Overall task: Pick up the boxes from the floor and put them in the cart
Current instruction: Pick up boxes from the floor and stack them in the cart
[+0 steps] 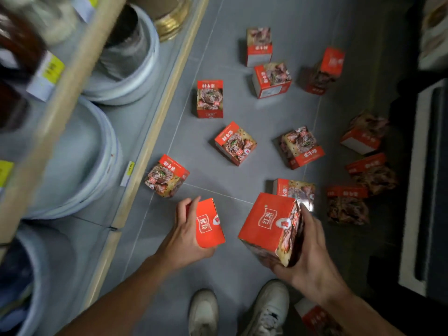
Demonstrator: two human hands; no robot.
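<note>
Several red food boxes lie scattered on the grey tiled floor [218, 44]. My left hand [188, 235] grips one red box [209, 224] above the floor, thumb and fingers curled round its sides. My right hand [309, 258] holds a larger-looking red box [270, 229] tilted, fingers wrapped round its right face. Just beyond it another box [294, 191] rests on the floor, with one at the left [167, 175] near the shelf and one in the middle [235, 143]. The cart is not clearly visible.
A shelf unit [135, 166] with white buckets [72, 161] runs along the left. A dark structure with a white edge [412, 190] stands at the right. My white shoes [266, 309] are at the bottom, with another box [317, 318] beside them.
</note>
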